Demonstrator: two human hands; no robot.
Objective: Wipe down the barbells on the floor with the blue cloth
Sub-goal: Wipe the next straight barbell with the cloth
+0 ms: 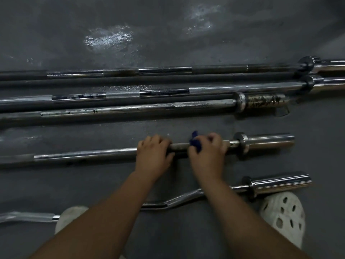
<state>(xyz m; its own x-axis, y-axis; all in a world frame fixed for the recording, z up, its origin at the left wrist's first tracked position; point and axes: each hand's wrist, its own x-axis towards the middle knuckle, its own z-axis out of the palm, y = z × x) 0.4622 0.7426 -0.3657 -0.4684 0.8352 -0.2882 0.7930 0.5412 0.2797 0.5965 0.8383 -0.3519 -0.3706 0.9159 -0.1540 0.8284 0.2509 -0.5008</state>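
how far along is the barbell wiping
Done: nothing shows clearly as finished. In hand: the right hand holds the cloth on the short bar near its right collar, while the left hand grips it. Left: probably the long bars, one sleeve blotched, and the curl bar.

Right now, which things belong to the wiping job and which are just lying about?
Job: crumpled blue cloth in right hand; short straight steel barbell gripped by left hand; long steel barbells beyond; curved chrome curl bar.
Not job: white perforated clog; grey floor.
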